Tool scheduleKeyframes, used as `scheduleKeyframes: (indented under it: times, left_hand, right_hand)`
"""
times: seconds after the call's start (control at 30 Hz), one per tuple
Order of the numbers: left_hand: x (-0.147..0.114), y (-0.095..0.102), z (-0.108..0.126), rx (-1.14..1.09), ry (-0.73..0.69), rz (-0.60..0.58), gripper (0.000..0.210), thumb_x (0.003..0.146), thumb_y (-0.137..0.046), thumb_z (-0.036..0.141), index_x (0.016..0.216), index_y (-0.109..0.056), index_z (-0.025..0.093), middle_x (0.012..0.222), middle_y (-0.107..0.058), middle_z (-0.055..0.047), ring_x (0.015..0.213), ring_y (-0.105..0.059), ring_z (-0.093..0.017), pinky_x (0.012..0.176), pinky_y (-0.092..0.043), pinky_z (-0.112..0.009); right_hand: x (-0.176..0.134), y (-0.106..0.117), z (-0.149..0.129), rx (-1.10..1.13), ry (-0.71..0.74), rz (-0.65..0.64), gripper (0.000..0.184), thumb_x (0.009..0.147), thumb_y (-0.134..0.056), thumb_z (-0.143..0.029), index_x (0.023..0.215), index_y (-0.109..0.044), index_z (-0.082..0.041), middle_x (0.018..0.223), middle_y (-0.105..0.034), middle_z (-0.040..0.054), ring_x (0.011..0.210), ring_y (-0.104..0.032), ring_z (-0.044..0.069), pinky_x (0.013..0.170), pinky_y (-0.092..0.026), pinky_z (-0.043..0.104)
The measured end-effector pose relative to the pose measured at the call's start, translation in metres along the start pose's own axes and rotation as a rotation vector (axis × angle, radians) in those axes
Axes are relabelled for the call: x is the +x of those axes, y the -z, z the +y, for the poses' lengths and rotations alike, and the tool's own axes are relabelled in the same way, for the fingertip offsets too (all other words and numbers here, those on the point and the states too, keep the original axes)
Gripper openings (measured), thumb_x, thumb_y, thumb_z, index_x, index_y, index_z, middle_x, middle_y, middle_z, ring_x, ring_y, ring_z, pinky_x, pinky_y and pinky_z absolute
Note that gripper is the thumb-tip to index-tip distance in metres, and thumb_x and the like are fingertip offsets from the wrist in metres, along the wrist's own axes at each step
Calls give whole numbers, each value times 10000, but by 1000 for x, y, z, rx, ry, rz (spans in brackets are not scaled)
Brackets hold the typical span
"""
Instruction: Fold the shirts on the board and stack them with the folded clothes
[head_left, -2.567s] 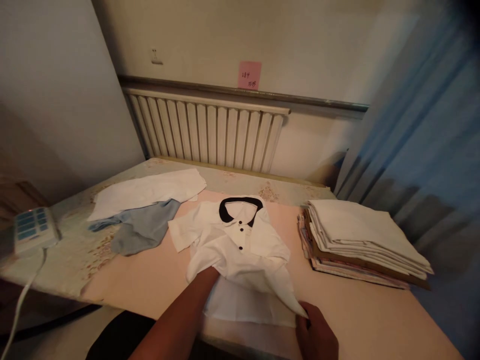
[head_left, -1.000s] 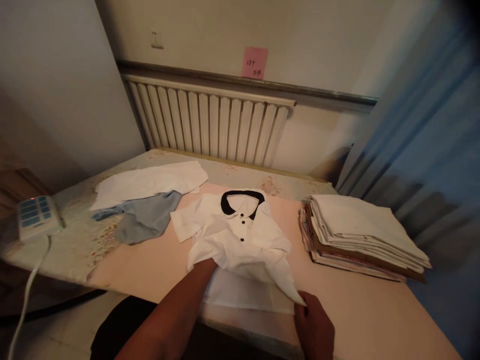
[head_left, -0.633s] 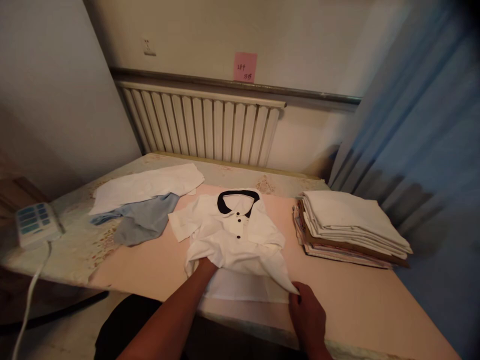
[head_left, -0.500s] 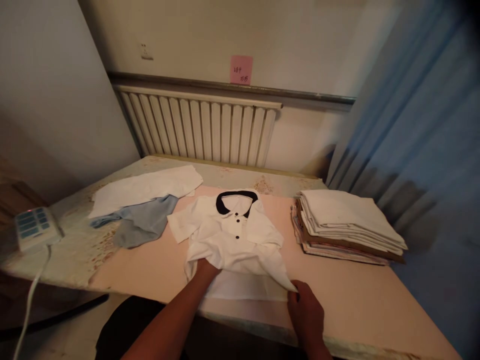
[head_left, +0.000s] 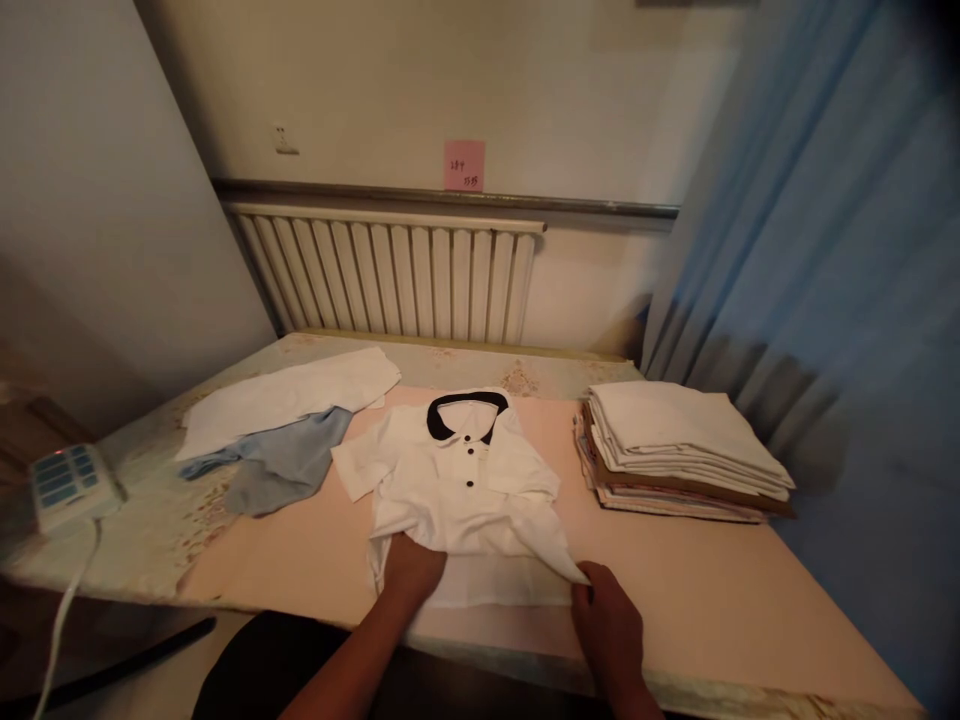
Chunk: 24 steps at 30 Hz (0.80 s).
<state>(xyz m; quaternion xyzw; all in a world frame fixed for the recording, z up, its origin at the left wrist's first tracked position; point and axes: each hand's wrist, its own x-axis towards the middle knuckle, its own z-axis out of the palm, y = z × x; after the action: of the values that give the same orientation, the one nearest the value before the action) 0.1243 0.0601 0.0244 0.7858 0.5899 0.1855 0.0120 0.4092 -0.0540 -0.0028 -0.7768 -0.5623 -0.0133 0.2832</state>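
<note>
A white short-sleeved polo shirt (head_left: 442, 480) with a black collar and dark buttons lies front up before me, its collar pointing away. My left hand (head_left: 416, 570) reaches under the front layer at the hem; its fingers are hidden by the cloth. At the right hem corner, my right hand (head_left: 609, 605) is closed on the fabric and pulls it out to a point. Between the two hands the front layer is raised in folds, and the back layer lies flat below it.
A white folded cloth (head_left: 292, 395) and a grey-blue garment (head_left: 289, 470) lie on the left. To the right stands a stack of folded fabrics (head_left: 679, 440). A white power strip (head_left: 75, 485) with a cord sits at the table's left edge. Blue curtain (head_left: 810, 300) hangs at right.
My left hand has drawn back a little from under the shirt front, so more of it shows. The right hand keeps its hold on the hem. My view has tilted slightly up.
</note>
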Motion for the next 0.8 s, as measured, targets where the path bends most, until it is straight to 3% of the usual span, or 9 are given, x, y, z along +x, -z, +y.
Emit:
scheduleKeyframes:
  times: [0.2, 0.47, 0.6, 0.67, 0.73, 0.8]
  left_hand:
    - [-11, 6, 7, 119, -93, -3, 484, 847, -435, 227, 1310, -562, 173, 1352, -561, -133, 1338, -399, -322, 1127, -206, -508]
    - [-38, 12, 13, 110, -46, 7, 367, 909, -400, 250, 1149, -658, 146, 1204, -656, -140, 1222, -518, -293, 1115, -244, -502]
    - [-48, 15, 19, 2, 43, -38, 355, 846, -463, 190, 1151, -633, 125, 1262, -618, -144, 1247, -500, -282, 1101, -302, -477]
    - [-48, 34, 30, -165, 93, -106, 319, 813, -484, 160, 1090, -643, 160, 1189, -660, -108, 1150, -577, -245, 1009, -423, -403]
    - [-48, 68, 47, -378, 121, -139, 215, 872, -436, 211, 922, -645, 199, 918, -717, -51, 881, -665, -187, 809, -518, -319]
    - [-52, 110, 66, -538, 1, 8, 171, 903, -448, 279, 871, -609, 229, 798, -679, -12, 762, -644, -160, 700, -519, -284]
  right_hand:
    - [1, -1, 0, 4, 17, 1, 270, 860, -395, -252, 1004, -619, -208, 931, -677, 29, 794, -631, 173, 689, -418, 264]
    - [0, -6, 5, 25, 50, 31, 239, 849, -409, -237, 982, -607, -217, 914, -674, 23, 784, -632, 180, 675, -421, 273]
    - [1, -8, 7, 18, 76, 71, 227, 838, -421, -225, 971, -604, -226, 890, -670, 16, 772, -632, 183, 674, -421, 277]
    - [1, -9, 7, 20, 94, 86, 221, 836, -424, -218, 962, -605, -224, 874, -667, 17, 761, -628, 182, 673, -419, 276]
    - [1, -10, 7, 20, 102, 90, 219, 836, -420, -206, 952, -605, -220, 867, -662, 19, 758, -625, 181, 674, -415, 275]
    - [2, -11, 7, 18, 98, 92, 227, 833, -416, -190, 953, -607, -216, 869, -660, 21, 762, -624, 180, 679, -412, 274]
